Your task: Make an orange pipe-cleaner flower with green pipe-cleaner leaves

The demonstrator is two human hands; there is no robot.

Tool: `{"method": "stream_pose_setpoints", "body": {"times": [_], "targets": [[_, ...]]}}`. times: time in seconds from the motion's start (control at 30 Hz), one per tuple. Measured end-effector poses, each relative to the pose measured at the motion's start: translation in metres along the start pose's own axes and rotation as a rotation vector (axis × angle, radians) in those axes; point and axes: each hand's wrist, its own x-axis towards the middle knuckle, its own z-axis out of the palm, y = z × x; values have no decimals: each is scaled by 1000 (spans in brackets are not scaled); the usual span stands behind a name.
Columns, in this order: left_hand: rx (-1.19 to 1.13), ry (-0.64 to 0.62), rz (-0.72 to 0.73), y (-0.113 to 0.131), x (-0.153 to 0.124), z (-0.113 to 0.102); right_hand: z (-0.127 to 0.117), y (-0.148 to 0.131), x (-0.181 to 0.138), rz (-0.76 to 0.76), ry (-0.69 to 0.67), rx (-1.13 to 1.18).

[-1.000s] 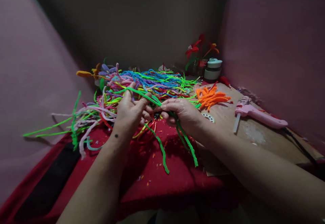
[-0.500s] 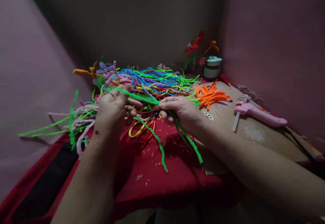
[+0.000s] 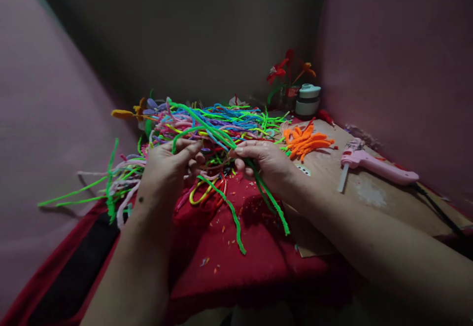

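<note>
My right hand [image 3: 264, 163] is closed round a bunch of green pipe cleaners [image 3: 271, 202] whose ends hang down over the red cloth [image 3: 236, 262]. My left hand [image 3: 166, 165] pinches one green pipe cleaner [image 3: 192, 131] that arches from its fingertips across to my right hand. Both hands hover just in front of a big tangled pile of coloured pipe cleaners [image 3: 218, 116]. A loose green pipe cleaner [image 3: 229, 212] and yellow and red loops [image 3: 205, 190] lie on the cloth below the hands.
Orange pipe cleaner pieces [image 3: 306, 141] and a pink glue gun [image 3: 373, 163] lie on the brown board [image 3: 369, 193] at right. A small white-and-teal jar [image 3: 308, 100] and pipe-cleaner flowers [image 3: 290, 72] stand in the far corner. Pink walls close in left and right.
My left hand has drawn back toward my right hand, and the green pipe cleaner between them now bows upward into an arch instead of lying straight.
</note>
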Motion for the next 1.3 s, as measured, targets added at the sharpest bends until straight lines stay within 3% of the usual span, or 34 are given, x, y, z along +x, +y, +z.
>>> {"method": "stream_pose_setpoints", "body": {"times": [0.07,0.17,0.2,0.27,0.37,0.47,0.77,0.97,1.1,1.3], "targets": [[-47,-205,-89,0,-2,-7,0,0,1,-1,37,21],[-207,-530,-5,4,-10,-13,0,-1,3,-30,109,57],[-258,-581,30,6,-13,-13,0,-2,3,-33,116,69],[-250,-527,80,6,-15,-6,0,-2,3,-14,100,82],[-32,-310,102,2,-14,12,1,-2,1,26,51,75],[48,-233,200,-5,-12,26,4,-2,-1,66,27,62],[530,-65,747,-9,-15,21,3,-1,-1,100,73,-83],[698,-216,883,-10,-11,18,0,1,0,27,53,-191],[772,-198,968,-10,-7,9,1,-6,-1,155,-67,-42],[636,-261,881,-5,-10,5,2,-11,-2,318,-116,133]]}}
